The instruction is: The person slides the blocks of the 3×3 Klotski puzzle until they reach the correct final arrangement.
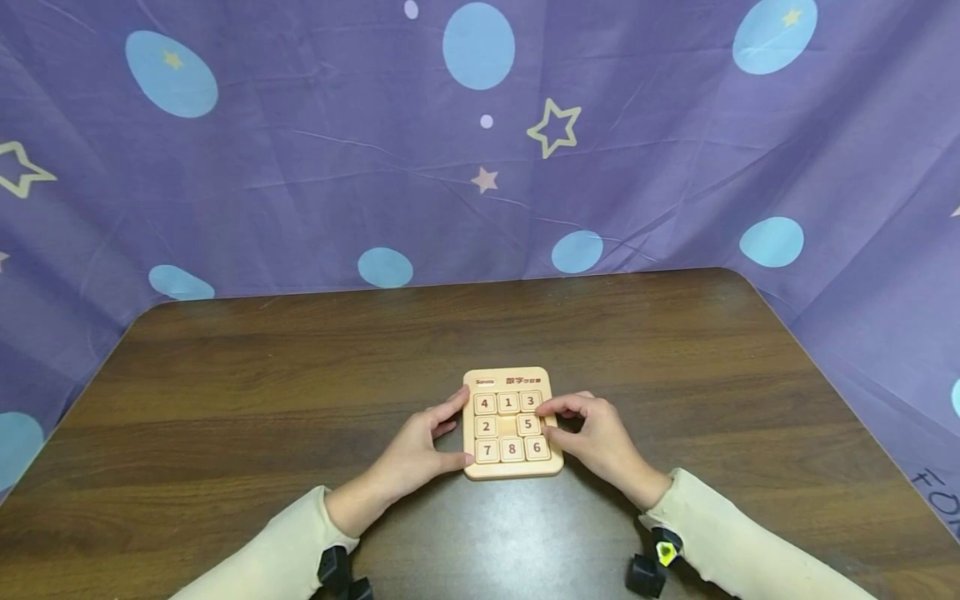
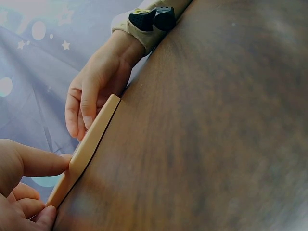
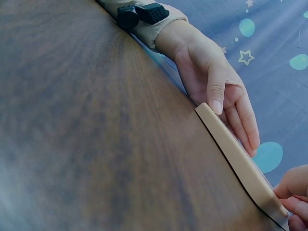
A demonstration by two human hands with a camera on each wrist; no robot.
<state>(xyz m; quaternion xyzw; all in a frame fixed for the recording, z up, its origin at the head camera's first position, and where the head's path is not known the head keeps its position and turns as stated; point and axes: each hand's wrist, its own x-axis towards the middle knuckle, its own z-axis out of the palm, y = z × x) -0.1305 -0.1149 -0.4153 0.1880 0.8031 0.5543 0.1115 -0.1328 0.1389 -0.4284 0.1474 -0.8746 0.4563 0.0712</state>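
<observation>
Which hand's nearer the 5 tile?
Right. The right hand is immediately beside the 5 tile, on its right; the left hand holds the left side of the puzzle board, beyond the 2 tile.

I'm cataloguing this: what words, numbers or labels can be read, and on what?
"4 1 3": top row of beige square tiles in the beige rounded-rectangular puzzle.
"2 5": middle row.
"7 8 6": bottom row.
"数字": above the tiles; smaller characters after it blurred.
Small word, puzzle's top left: too blurred.
"FO": purple patterned cloth backdrop, rest cut off.
</observation>
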